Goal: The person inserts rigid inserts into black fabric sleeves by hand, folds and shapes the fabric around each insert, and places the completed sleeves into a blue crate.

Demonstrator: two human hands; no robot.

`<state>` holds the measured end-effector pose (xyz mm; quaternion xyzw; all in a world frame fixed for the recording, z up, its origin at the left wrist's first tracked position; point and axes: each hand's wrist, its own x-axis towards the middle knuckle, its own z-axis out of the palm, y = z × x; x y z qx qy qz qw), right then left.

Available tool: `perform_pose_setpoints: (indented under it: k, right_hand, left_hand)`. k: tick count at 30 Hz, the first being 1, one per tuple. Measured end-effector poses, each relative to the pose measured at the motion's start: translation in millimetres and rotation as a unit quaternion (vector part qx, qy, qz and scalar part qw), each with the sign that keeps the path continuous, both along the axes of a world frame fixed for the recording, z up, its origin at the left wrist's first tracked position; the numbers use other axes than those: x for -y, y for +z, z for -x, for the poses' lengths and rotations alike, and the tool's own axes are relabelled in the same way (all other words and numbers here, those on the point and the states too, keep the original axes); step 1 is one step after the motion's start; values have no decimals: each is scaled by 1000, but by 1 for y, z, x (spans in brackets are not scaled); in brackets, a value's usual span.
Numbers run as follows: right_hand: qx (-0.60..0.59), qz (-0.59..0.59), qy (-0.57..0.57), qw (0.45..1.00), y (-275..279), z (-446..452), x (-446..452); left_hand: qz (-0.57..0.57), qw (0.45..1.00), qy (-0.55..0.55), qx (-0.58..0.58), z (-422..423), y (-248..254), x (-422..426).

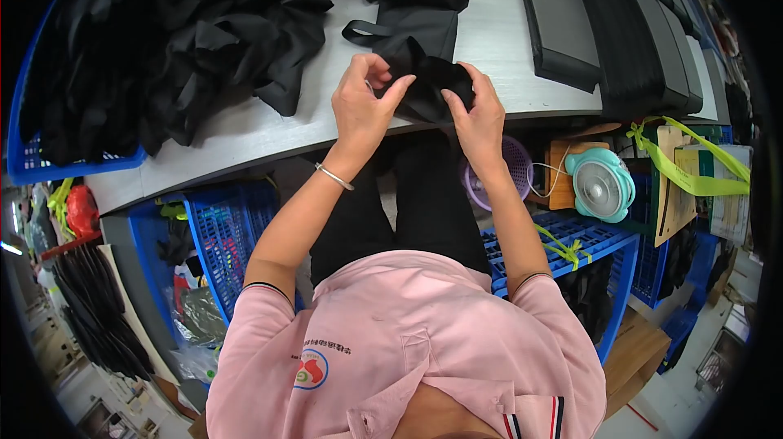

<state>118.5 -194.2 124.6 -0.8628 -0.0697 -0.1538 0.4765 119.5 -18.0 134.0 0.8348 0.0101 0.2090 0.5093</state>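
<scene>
At the left of the grey table (pixel 502 39), a blue basket (pixel 81 167) bears heaped black cloth (pixel 204 39); near the table's front edge, the left hand (pixel 363 103) touches a black fabric piece (pixel 420 35) with 1 strap loop; it lies on the table, between 2 hands; the right hand (pixel 481 119) touches its right side. I cannot tell whether either hand clamps it; dark panels (pixel 561 19) lie at the table's right; 1 teal fan (pixel 602 186) stands below the table's edge.
</scene>
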Motion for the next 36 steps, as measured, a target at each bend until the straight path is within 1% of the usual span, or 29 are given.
perform_pose_setpoints:
  k: [1,4,5,6,7,9,10,12,13,15,17,18,21,22,23,25,28,31,32,34,35,36]
  right_hand:
    - [13,-2,10,1000,-1,-1,1]
    - [-6,9,33,999,3,-1,6]
    - [3,22,6,1000,2,-5,16]
    - [12,35,-20,999,0,-14,34]
    - [21,49,-46,998,-1,-21,48]
    - [-82,-55,-48,994,8,-28,58]
    - [-91,-62,-7,994,9,-28,57]
    - [-19,-14,18,1000,-2,-28,51]
    - [17,12,30,999,-5,-28,47]
    - [24,8,29,999,-8,-23,42]
    - [21,11,32,999,-8,-19,39]
    - [83,45,32,995,-11,-21,41]
    - [-36,-58,11,998,12,-22,49]
    - [22,-49,-1,999,10,-32,60]
    - [81,22,-43,996,12,-44,73]
    - [157,130,-138,969,11,-74,102]
    - [159,315,-242,904,-9,-116,141]
    - [96,350,-201,910,-10,-129,156]
    - [83,327,-192,922,-7,-133,159]
    - [56,279,-173,943,-4,-136,163]
    - [63,240,-196,949,-3,-134,165]
    - [69,200,-219,953,-3,-131,166]
  left_hand:
    - [-2,1000,-1,16,-2,-3,0]
    - [-23,999,-23,40,1,-7,0]
    - [-33,998,-28,46,2,-8,-3]
    - [-37,998,-1,57,1,-5,-13]
    - [-23,998,42,41,-2,4,-25]
    - [-15,998,35,42,-9,4,-38]
    - [-24,999,10,21,-9,8,-38]
    - [-163,979,-3,120,-11,21,-30]
    - [-154,981,-27,113,-11,21,-24]
    - [-134,983,-75,97,-11,22,-13]
    - [-1,990,-141,6,-16,5,-7]
    - [2,990,-140,17,-23,-5,-7]
    - [-105,991,-69,-44,-37,-14,-2]
    - [-115,992,-44,-28,-42,-25,-1]
    - [-115,992,-41,-34,-44,-25,1]
    - [-115,992,-32,-49,-44,-23,3]
    - [-70,992,-61,-81,-35,-8,8]
    - [-24,997,-71,-10,-24,-6,13]
    - [9,996,-79,-39,-14,9,14]
    - [-21,997,-50,46,-1,15,16]
    - [-37,995,-35,88,6,18,17]
    - [-36,994,-49,90,13,25,18]
